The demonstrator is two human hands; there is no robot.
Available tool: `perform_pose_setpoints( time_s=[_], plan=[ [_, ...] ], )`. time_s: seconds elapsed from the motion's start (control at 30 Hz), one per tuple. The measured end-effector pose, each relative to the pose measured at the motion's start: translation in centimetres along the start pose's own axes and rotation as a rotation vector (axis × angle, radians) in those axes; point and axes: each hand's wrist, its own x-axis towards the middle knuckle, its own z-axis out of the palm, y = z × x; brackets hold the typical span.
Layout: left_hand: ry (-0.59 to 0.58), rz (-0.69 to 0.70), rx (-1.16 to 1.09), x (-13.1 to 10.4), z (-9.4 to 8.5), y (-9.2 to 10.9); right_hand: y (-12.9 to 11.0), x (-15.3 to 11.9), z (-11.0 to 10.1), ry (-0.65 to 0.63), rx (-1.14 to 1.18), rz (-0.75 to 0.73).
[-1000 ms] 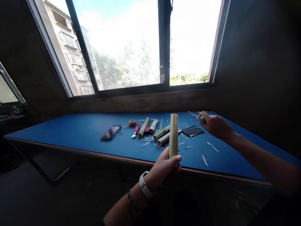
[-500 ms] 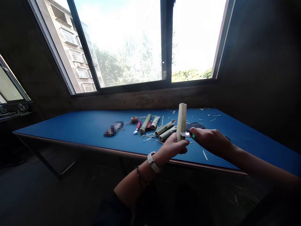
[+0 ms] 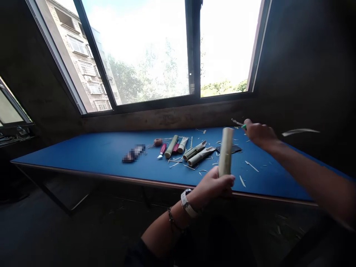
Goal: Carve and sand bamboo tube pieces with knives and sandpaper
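My left hand is closed round the lower end of a pale bamboo tube, which stands nearly upright above the table's front edge. Up and to the right of it, my right hand grips a knife with a green handle; its blade points left, apart from the bamboo. To the right of that hand a long pale shaving hangs in the air. Behind the held tube, two cut bamboo pieces lie on the blue table.
Further left lie a greenish bamboo tube, a short pale bamboo piece, a red-handled knife, a ball of twine and a blurred-out object. A dark flat sheet rests behind the held tube. Shavings are scattered about.
My right hand with the knife has swung up and away from the bamboo. A shaving has come loose and is in the air. My left hand and the bamboo have shifted slightly right.
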Motion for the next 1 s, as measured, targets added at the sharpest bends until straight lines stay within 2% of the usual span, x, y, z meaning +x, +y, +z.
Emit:
perform_pose_setpoints(
  time_s=[0.07,0.13,0.2,0.3,0.37,0.47,0.73,0.87,0.97,1.0],
  plan=[
    [0.03,-0.015,-0.032,0.3,-0.7,-0.3,0.9,0.0,-0.9,0.045,0.005,0.018],
    [0.042,-0.039,-0.055,0.9,-1.5,-0.6,0.6,-1.2,-1.9,0.102,0.051,-0.043],
    [0.068,-0.031,-0.074,1.3,-2.1,-0.6,-0.7,-3.2,-2.6,0.105,0.141,-0.181],
    [0.077,0.006,-0.063,1.4,-2.3,-0.3,-3.4,-6.7,-3.1,0.044,0.215,-0.4],
    [0.061,0.028,-0.043,1.3,-2.2,0.2,-4.9,-8.4,-3.0,0.043,0.168,-0.48],
    [0.039,0.06,-0.02,1.1,-1.9,0.7,-5.8,-9.3,-2.2,0.039,0.109,-0.531],
    [0.131,0.035,-0.045,1.6,-1.1,0.4,-5.8,-8.0,-0.4,0.144,0.047,-0.479],
    [0.181,0.009,-0.082,1.4,-0.9,0.6,-6.2,-6.4,0.4,0.107,0.094,-0.441],
    [0.207,0.021,-0.08,-0.1,0.6,0.1,-4.7,-4.0,0.6,0.134,0.216,-0.318],
    [0.135,-0.001,-0.041,-0.7,1.3,-0.4,-3.6,-2.9,0.6,0.163,0.242,-0.261]
  ],
)
